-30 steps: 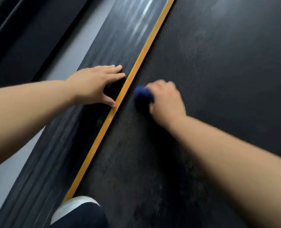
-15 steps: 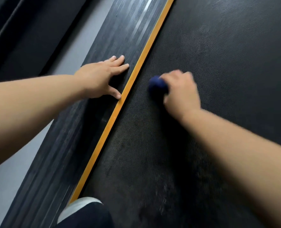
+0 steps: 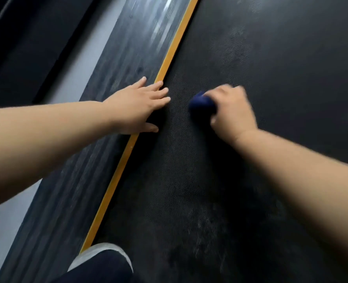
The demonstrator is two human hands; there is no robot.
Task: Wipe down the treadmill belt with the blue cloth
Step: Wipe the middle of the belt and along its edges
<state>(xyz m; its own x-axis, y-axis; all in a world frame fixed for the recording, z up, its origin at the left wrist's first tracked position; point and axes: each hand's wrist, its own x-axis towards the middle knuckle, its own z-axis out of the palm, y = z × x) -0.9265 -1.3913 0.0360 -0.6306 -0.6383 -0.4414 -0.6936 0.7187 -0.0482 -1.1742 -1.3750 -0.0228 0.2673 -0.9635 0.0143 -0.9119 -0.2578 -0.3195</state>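
Sliding toward frame centre, the left hand (image 3: 136, 109) now lies flat, fingers spread across the orange strip (image 3: 169, 56). The right hand (image 3: 233, 112) grips the balled blue cloth (image 3: 200, 104), pressed on the black belt (image 3: 271, 58) just right of centre; a knee (image 3: 99, 266) shows at bottom.
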